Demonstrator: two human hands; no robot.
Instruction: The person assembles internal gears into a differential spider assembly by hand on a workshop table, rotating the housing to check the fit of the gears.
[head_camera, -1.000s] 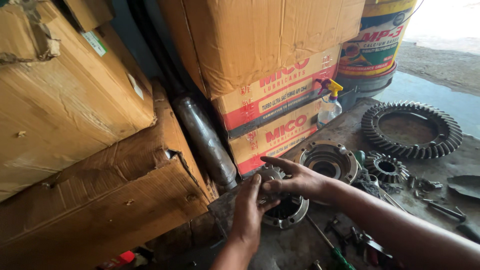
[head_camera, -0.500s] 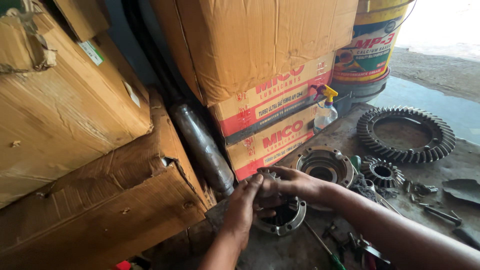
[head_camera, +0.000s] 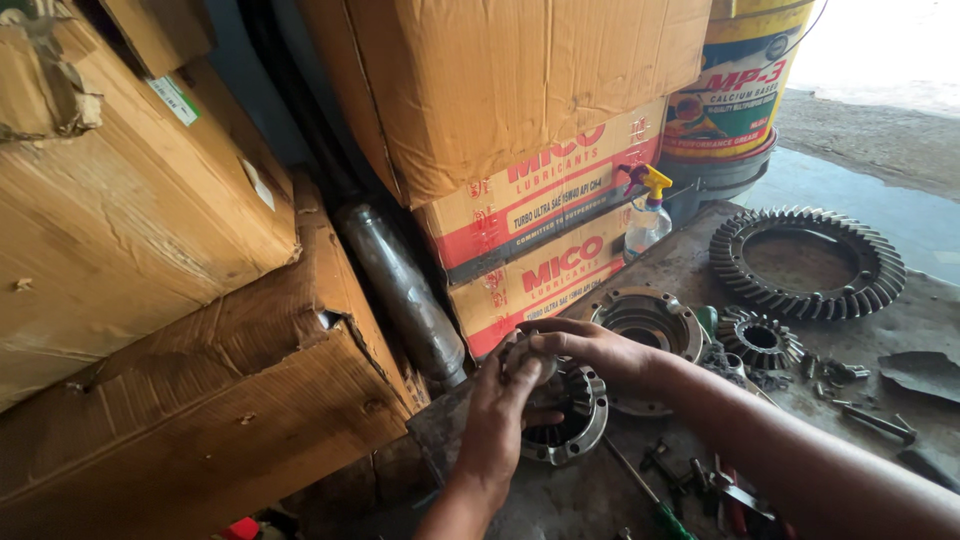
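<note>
Two hands meet over the round metal housing (head_camera: 565, 415): my left hand (head_camera: 500, 420) lies spread across its open top to steady it on the bench (head_camera: 590, 495), while my right hand (head_camera: 585, 345) pinches a small gear (head_camera: 525, 352) at its rim. Just beyond my right hand sits a flanged cover (head_camera: 645, 322); farther right lies a ring gear (head_camera: 806, 262), well apart.

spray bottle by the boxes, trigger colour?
Yellow trigger with a pink nozzle tip, on the clear spray bottle; head view.
</note>
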